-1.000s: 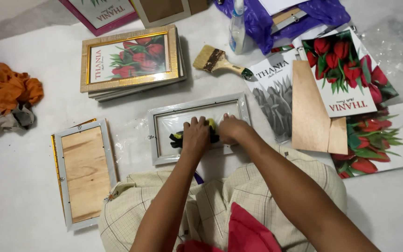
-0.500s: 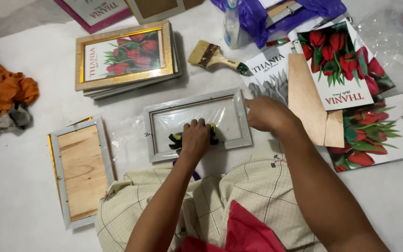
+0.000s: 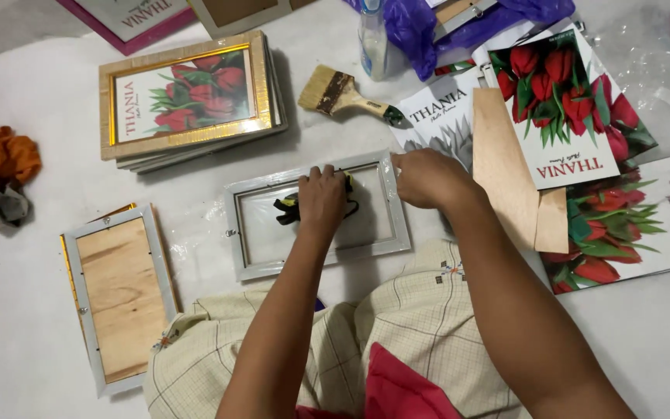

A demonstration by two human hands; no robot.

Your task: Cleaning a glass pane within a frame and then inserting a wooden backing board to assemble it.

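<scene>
Head view: left hand (image 3: 322, 199) hides most of its gripped dark tool (image 3: 288, 209); right hand's (image 3: 426, 178) grip unclear.

A grey rectangular picture frame (image 3: 316, 256) lies flat, back side up, at the scene's centre. A small black-and-yellow tool (image 3: 287, 208) rests on its clear inner pane.

Red-tulip printed sheets (image 3: 564, 116) lie right; a grey printed sheet (image 3: 440, 116) beside them; clear bottle (image 3: 374, 39) above.
</scene>
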